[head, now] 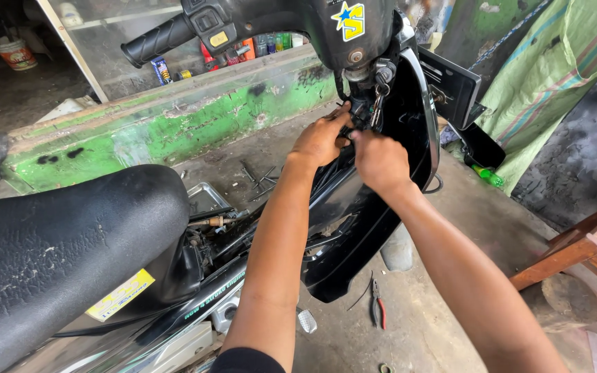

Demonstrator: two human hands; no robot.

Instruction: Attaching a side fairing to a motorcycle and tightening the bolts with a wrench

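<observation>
Here we have both hands up under the steering head: our left hand (320, 140) and right hand (380, 160) pinch the wire bundle (362, 119) beside the black leg shield (409, 131). Thin, pliable, probably fragile; we should grip it near the connector.

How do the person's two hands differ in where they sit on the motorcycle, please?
The left hand sits higher, its fingertips reaching up into the wiring under the steering column; the right hand sits lower, beside the black front panel. The left forearm rises almost vertically; the right forearm comes in diagonally. Both are bare and meet below the hanging keys.
</observation>
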